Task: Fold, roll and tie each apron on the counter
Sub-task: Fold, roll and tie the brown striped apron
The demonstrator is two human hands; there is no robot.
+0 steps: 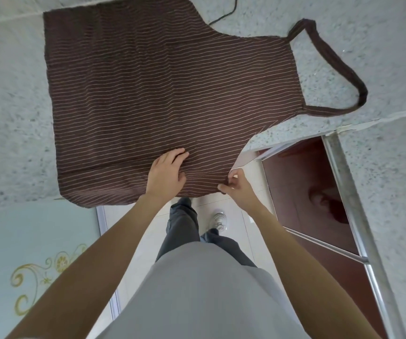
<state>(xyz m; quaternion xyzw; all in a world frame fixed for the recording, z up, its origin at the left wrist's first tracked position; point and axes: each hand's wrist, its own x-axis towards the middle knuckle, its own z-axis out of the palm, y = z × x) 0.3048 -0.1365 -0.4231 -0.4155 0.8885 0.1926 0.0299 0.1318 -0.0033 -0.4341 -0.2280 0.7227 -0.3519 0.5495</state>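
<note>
A brown apron point(162, 94) with thin pale stripes lies spread flat on the speckled grey table point(8, 113). Its near edge hangs a little over the table's front. The neck loop point(338, 67) sticks out to the right, lying flat on the table. A thin dark tie string point(224, 17) trails off at the far side.

The left hand point(166, 174) rests on the cloth near the front edge, with its fingers bent a little and pressing down. The right hand point(237, 189) pinches the apron's near right corner between thumb and fingers.

Below the table are a pale blue cupboard door point(33, 253) with a gold swirl and a shiny dark red door point(302, 192).
</note>
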